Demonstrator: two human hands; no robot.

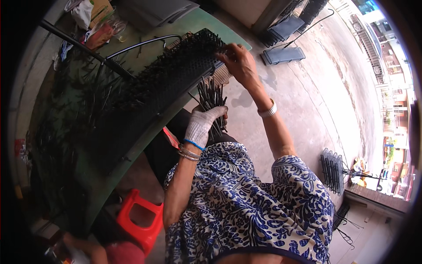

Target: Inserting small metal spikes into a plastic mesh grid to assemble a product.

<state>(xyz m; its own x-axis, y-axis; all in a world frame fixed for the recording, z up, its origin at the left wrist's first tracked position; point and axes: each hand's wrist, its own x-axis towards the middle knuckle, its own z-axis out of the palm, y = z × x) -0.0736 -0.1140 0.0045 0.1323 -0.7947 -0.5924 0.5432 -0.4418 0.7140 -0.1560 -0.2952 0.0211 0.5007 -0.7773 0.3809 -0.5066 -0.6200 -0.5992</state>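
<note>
My left hand (pixel 201 125), in a white knit glove with a blue cuff edge, is closed round a bundle of thin black sticks (pixel 212 96) in front of my body. The sticks fan out above the thumb. My bare right hand (pixel 239 64) is at the far right end of a long black perforated panel (pixel 165 90), fingertips pinched together at its edge. What they pinch is too small to make out. Many short black pieces (pixel 193 47) stand up densely along the panel, which lies slanting on a green table (pixel 224 27).
A black metal bar (pixel 83 47) and a curved tube (pixel 145 42) cross the table's far side. Below the table edge stands a red plastic stool (pixel 143 220). Another person's arm (pixel 88 248) shows at lower left. Black racks (pixel 283 55) stand on the concrete floor (pixel 303 101).
</note>
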